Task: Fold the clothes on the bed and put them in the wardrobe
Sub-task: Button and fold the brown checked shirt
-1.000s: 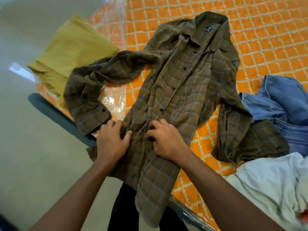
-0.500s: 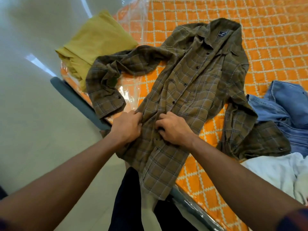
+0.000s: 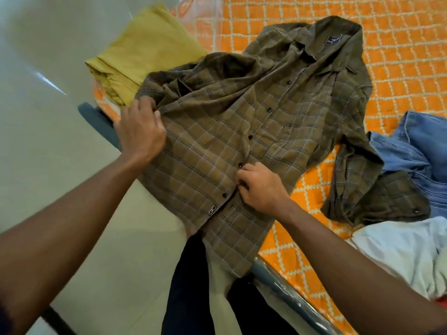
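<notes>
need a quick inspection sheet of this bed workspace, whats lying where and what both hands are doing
surface: orange quilted bed cover with white lattice; clear plastic sheet at its far corner.
job's things: olive-brown plaid button shirt spread front up, hem hanging over the bed edge; folded mustard-yellow garment at the corner; blue denim garment and pale white garment heaped on the right.
clutter: nothing seen.
grippers: left hand grips the shirt's edge near the mustard-yellow garment; right hand pinches the button placket.
cables: nothing seen.
surroundings: pale glossy floor; grey-blue bed frame edge.
</notes>
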